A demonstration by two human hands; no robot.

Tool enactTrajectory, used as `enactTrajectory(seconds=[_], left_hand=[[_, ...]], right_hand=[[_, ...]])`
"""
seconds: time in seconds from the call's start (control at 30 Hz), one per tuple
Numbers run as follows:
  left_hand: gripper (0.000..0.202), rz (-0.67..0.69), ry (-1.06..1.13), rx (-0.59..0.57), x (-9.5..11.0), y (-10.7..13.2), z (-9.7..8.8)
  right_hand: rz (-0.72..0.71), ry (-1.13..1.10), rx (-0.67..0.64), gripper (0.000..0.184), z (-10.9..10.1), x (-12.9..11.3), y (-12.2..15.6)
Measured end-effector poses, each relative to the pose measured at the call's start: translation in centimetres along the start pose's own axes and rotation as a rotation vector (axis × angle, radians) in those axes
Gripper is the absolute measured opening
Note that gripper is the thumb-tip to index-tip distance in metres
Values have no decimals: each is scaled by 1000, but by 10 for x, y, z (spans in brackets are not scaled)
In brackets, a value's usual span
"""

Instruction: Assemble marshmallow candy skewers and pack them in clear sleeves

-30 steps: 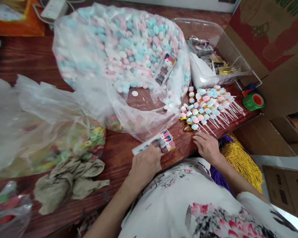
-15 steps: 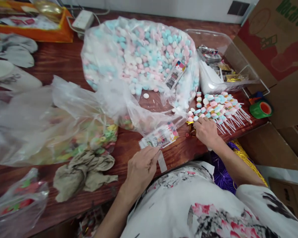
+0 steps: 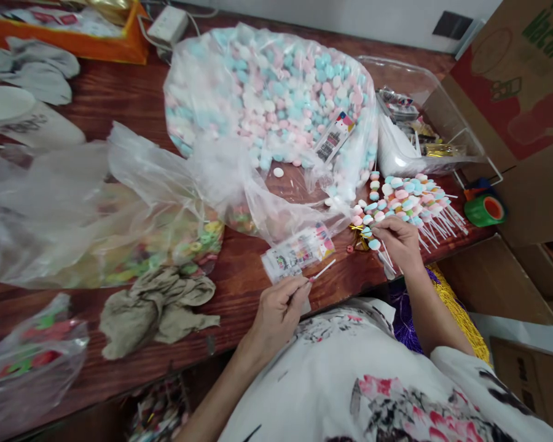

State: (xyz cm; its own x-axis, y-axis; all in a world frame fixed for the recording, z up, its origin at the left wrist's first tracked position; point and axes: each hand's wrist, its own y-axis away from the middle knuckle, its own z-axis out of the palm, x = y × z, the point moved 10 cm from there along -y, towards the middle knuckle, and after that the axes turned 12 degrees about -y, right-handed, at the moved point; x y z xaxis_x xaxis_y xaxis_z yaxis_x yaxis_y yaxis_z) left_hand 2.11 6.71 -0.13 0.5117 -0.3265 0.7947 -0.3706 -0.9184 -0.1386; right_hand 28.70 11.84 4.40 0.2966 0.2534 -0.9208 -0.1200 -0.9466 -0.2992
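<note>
My left hand (image 3: 279, 307) is closed in a pinch on a short, thin white stick (image 3: 325, 269) with a reddish bit near the fingertips. Beneath and beyond it lie the printed clear wrappers (image 3: 299, 248). My right hand (image 3: 400, 240) has its thumb and fingers pinched at the near left edge of a pile of pink, white and blue marshmallow skewers (image 3: 412, 199). What sits between those fingertips is hidden. Below them is a blue marshmallow piece (image 3: 374, 244), and gold twist ties (image 3: 358, 230) lie to its left.
A big clear bag of marshmallows (image 3: 267, 92) spreads across the back. Left are a bag of colourful ring candies (image 3: 166, 245), a crumpled beige cloth (image 3: 154, 310) and a white cup (image 3: 32, 126). Right stand a clear plastic bin (image 3: 410, 162), green tape (image 3: 483, 210) and a cardboard box (image 3: 525, 135).
My left hand has lifted slightly off the wrappers, and the white stick now shows clearly in its pinch. My right hand has shifted slightly right, uncovering marshmallow pieces and sticks.
</note>
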Motion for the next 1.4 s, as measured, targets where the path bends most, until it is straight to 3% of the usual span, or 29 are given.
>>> enactTrajectory(seconds=[0.2,0.33,0.47,0.6,0.73,0.97,1.07,1.2,1.4], left_hand=[[19,-49,-4,-18,-3,1,-3],[29,-124,64,-84,-2,-9,12],[30,-325,404,-87,-11,-22,31],[32,-526,650,20,-28,-18,30],[31,-525,647,44,-35,-11,24],[24,-193,245,77,-19,-12,6],[24,-119,122,78,-12,-11,1],[29,-162,156,67,-12,-10,1],[36,-323,361,74,-22,-6,10]], right_hand=[[134,-177,68,14,5,0,15],[-46,-65,7,12,41,-41,27],[-260,111,-101,14,89,-71,46],[-381,174,-189,23,116,-72,62],[-309,62,-305,36,131,-62,65],[-12,-293,-428,32,143,-37,60],[113,-356,-460,28,145,-24,61],[164,-350,-455,25,141,-20,62],[146,-289,-237,8,116,-18,65]])
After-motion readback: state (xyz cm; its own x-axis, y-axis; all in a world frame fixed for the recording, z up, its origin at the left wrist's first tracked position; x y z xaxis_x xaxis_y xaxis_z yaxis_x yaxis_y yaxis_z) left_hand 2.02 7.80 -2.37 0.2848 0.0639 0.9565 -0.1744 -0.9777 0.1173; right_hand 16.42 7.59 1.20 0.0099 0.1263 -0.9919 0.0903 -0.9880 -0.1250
